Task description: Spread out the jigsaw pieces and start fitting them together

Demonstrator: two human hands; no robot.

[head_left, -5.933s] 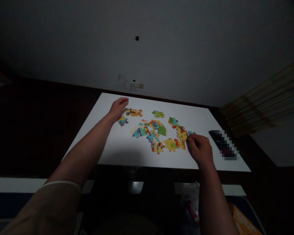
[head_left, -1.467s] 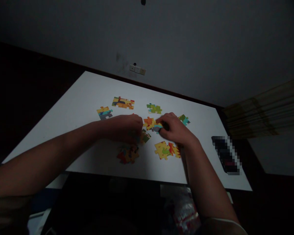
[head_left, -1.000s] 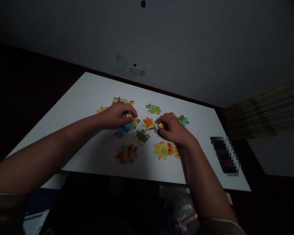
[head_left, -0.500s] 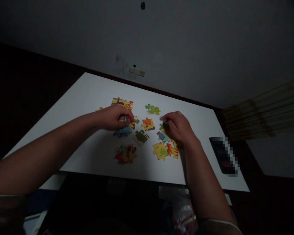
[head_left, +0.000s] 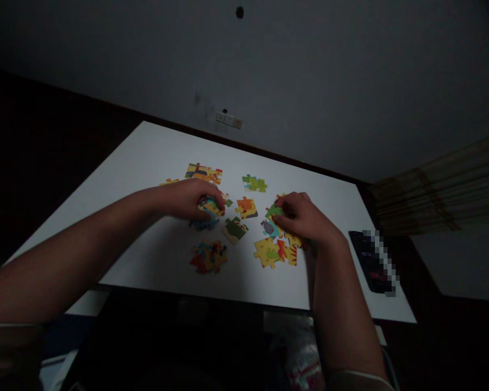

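Note:
My left hand (head_left: 191, 199) curves over a small heap of jigsaw pieces at the left of the middle. Thumb and fingers are around a blue and yellow puzzle piece (head_left: 210, 205), and the hand partly hides the pieces below it. On the right, my right hand (head_left: 300, 216) has its thumb and forefinger on a green puzzle piece (head_left: 274, 212), beside a teal piece with a grey figure (head_left: 269, 228). Between the hands lie an orange puzzle piece (head_left: 246, 208) and a dark green one (head_left: 234, 230).
A joined green pair (head_left: 255, 183) and a yellow joined section (head_left: 204, 172) lie farther back on the white table (head_left: 155, 146). Nearer are a red and brown cluster (head_left: 209, 256) and yellow joined pieces (head_left: 269, 251). A dark phone (head_left: 370, 260) lies at the right.
My left thumb and fingers have spread from a tight pinch, showing more of the pieces beneath. My right hand has shifted slightly right and down onto the green piece.

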